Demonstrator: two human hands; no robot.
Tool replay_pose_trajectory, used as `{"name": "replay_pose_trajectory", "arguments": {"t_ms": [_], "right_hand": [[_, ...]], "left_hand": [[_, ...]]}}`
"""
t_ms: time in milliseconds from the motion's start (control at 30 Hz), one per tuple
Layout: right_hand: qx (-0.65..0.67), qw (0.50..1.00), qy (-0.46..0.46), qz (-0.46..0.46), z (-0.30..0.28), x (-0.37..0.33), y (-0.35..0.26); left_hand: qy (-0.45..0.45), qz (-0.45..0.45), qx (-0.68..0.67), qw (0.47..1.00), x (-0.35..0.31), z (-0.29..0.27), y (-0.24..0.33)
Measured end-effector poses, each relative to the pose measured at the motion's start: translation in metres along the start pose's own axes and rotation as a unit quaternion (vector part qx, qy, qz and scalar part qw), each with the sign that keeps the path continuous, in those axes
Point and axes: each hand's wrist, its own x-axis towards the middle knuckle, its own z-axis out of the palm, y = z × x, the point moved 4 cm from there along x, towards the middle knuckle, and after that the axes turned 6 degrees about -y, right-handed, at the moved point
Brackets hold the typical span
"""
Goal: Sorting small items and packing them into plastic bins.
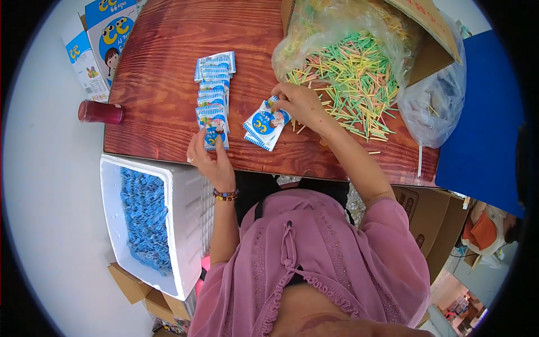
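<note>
A row of overlapping blue-and-white sachets (211,101) runs away from me on the reddish wooden table (163,73). At its near end, my left hand (213,163) has thumb and fingers closed around the sides of the last sachet. Just right of the row lies a small, uneven pile of similar sachets (261,124). My right hand (300,108) pinches the upper right corner of that pile with curled fingers, which partly hide it. Beyond this hand, thin yellow, green and pink sticks (359,84) spill loosely from a clear plastic bag (331,28).
A cardboard box (441,42) holds the bag at the far right. A red jar (101,112) lies near the left edge, by printed cartons (109,48). Below that edge stands a white foam box (188,208) full of blue sachets (146,219). Blue material (477,123) hangs rightward.
</note>
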Motion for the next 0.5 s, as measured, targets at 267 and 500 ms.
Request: {"name": "replay_pose_trajectory", "arguments": {"t_ms": [267, 500], "right_hand": [[0.116, 0.991, 0.03, -0.056, 0.005, -0.003, 0.013], [0.015, 0.988, 0.074, -0.133, 0.002, -0.006, 0.0]], "left_hand": [[-0.191, 0.055, -0.003, 0.98, 0.017, 0.054, 0.039], [-0.168, 0.076, -0.005, 0.983, 0.017, 0.057, 0.027]]}}
